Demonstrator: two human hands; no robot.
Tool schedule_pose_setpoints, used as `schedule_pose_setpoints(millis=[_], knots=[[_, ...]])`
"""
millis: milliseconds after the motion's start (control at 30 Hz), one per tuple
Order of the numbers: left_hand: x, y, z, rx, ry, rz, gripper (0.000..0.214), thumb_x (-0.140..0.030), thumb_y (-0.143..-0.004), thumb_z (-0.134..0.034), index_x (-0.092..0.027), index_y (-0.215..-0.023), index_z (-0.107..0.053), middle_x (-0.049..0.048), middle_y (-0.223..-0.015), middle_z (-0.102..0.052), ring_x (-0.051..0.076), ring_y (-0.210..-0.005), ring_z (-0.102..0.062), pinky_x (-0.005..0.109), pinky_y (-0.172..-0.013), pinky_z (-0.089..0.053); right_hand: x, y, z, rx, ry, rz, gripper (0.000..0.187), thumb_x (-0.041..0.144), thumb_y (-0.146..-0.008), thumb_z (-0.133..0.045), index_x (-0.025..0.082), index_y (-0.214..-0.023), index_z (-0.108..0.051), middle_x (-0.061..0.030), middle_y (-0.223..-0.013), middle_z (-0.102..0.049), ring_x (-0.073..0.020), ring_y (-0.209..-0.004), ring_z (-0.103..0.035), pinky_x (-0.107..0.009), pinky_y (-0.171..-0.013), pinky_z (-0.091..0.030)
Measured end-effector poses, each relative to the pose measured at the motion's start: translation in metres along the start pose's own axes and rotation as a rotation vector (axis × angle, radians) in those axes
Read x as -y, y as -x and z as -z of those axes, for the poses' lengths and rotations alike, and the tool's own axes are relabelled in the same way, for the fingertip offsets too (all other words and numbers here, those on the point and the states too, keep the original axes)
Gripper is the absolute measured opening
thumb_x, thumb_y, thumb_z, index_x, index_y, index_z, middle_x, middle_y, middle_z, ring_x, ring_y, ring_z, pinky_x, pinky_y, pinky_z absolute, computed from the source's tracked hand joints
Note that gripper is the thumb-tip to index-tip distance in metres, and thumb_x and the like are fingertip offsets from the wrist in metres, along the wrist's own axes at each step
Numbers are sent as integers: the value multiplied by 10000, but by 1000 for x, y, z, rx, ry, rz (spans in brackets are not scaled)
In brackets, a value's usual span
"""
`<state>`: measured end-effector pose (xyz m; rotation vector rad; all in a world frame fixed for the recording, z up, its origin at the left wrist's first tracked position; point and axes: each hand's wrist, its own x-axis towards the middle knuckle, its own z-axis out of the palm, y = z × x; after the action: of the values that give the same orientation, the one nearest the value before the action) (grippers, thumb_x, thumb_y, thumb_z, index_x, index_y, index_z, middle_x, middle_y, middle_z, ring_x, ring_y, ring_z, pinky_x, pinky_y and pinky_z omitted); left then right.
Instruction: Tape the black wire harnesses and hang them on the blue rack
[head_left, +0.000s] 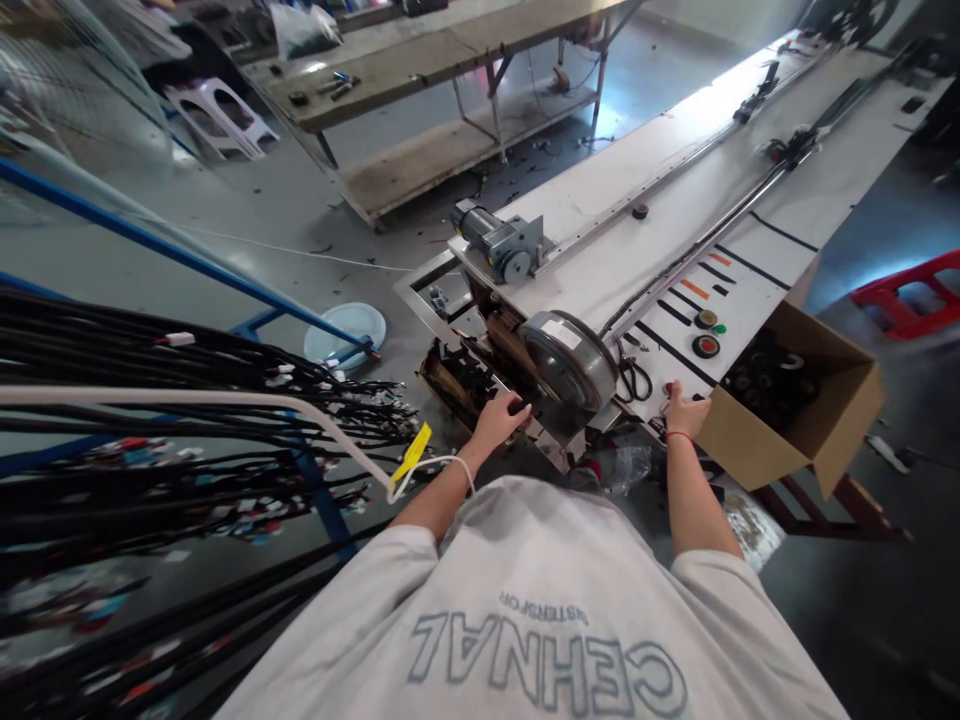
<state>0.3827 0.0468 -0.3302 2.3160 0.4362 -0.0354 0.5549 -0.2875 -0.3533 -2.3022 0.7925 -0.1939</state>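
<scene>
My left hand (501,422) is beside the large round wheel (574,362) at the near end of the long white machine table. Its fingers are closed around something dark that is too small to make out. My right hand (687,414) rests at the table's near edge, fingers apart, one fingertip touching a small red button (669,387). Black-handled scissors (636,382) lie between the wheel and this hand. Two tape rolls, a red-centred roll (706,346) and a tan-centred roll (706,319), lie farther up the tabletop.
An open cardboard box (757,440) with dark items stands at my right. Bundles of black cables (187,400) hang on a blue rack (172,285) at my left. A motor (487,232) sits on the table's far-left corner. A workbench (420,75) stands behind.
</scene>
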Motion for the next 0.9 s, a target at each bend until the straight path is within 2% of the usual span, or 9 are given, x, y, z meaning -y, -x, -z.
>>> schedule_pose_setpoints(millis=[133, 267, 400, 500, 567, 700, 833, 900], knots=[[9, 9, -1, 46, -162, 33, 220, -362, -863, -576, -176, -936, -668, 68, -822, -714, 197, -751, -658, 249, -664, -432, 3, 1, 1, 13, -3, -3, 699, 564, -826, -646, 43, -1251, -456, -287, -1259, -517, -385, -1208, -498, -465, -1030, -381], [43, 27, -7, 140, -267, 74, 182, -312, -872, -548, -179, -936, -654, 74, -852, -711, 202, -794, -662, 250, -698, -431, 2, 0, 1, 12, -2, 0, 745, 593, -803, -663, 47, -1263, -450, -283, -1263, -519, -384, -1209, -500, -463, -1032, -382], [87, 45, -8, 309, -207, 198, 193, -356, -830, -585, -176, -817, -654, 56, -779, -696, 201, -745, -638, 252, -666, -427, -3, -4, -3, 12, 23, -5, 747, 601, -767, -691, 82, -1250, -457, -267, -1259, -533, -389, -1172, -526, -487, -1002, -407], [103, 61, 3, 305, -85, 159, 260, -417, -814, -576, -173, -748, -639, 40, -725, -673, 189, -701, -603, 257, -650, -422, -5, -6, -4, 5, 25, 4, 725, 605, -766, -680, 87, -1225, -466, -269, -1250, -539, -392, -1168, -526, -492, -997, -410], [103, 71, 15, 229, -2, 132, 318, -467, -813, -551, -168, -743, -633, 23, -692, -650, 173, -663, -569, 253, -624, -414, -6, -7, -5, 2, 26, -2, 719, 608, -760, -681, 87, -1210, -473, -273, -1235, -547, -397, -1157, -531, -498, -993, -411], [87, 83, 37, 93, 60, 115, 405, -549, -818, -518, -163, -785, -636, -12, -635, -594, 141, -594, -502, 236, -569, -384, -6, -8, -6, 15, 45, 4, 743, 607, -778, -666, 67, -1242, -451, -290, -1244, -537, -415, -1158, -530, -519, -985, -416], [67, 74, 44, 41, 34, 96, 386, -547, -810, -557, -171, -797, -645, -7, -632, -614, 149, -590, -525, 250, -592, -417, -5, -7, -6, 21, 40, 0, 747, 587, -786, -667, 70, -1272, -434, -289, -1277, -517, -407, -1190, -512, -516, -1002, -406], [55, 62, 43, 25, 41, 67, 355, -523, -810, -584, -176, -838, -651, 14, -712, -666, 165, -647, -577, 260, -640, -456, -5, -5, -5, 14, 25, 3, 746, 592, -782, -667, 75, -1268, -439, -281, -1271, -522, -404, -1189, -511, -513, -1008, -402]])
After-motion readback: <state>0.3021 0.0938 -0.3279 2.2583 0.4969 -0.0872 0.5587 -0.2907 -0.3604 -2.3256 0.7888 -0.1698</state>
